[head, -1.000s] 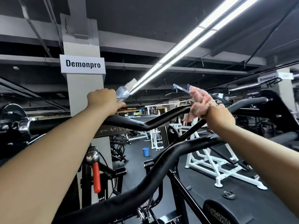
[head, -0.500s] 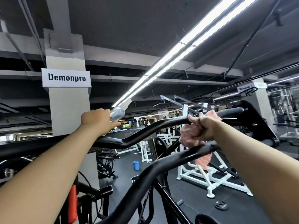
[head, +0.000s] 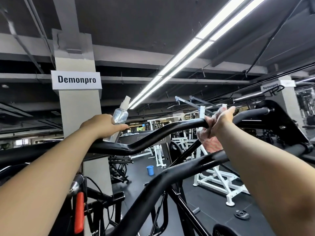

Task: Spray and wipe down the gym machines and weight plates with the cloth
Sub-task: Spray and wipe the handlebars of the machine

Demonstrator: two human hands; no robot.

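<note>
Left hand [head: 102, 126] clamped on clear spray bottle [head: 120, 116] atop black curved handlebar [head: 153, 137], right hand [head: 219, 121] pinching pink cloth [head: 211, 142] against same bar farther along, hands well apart, blue bucket [head: 150, 170] on floor beyond.

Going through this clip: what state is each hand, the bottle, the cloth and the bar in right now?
left hand: grips the spray bottle
spray bottle: tilted, nozzle up, clear liquid inside
right hand: clutches the cloth around the upper bar
cloth: bunched, hanging below the bar
upper bar: black, glossy
</note>
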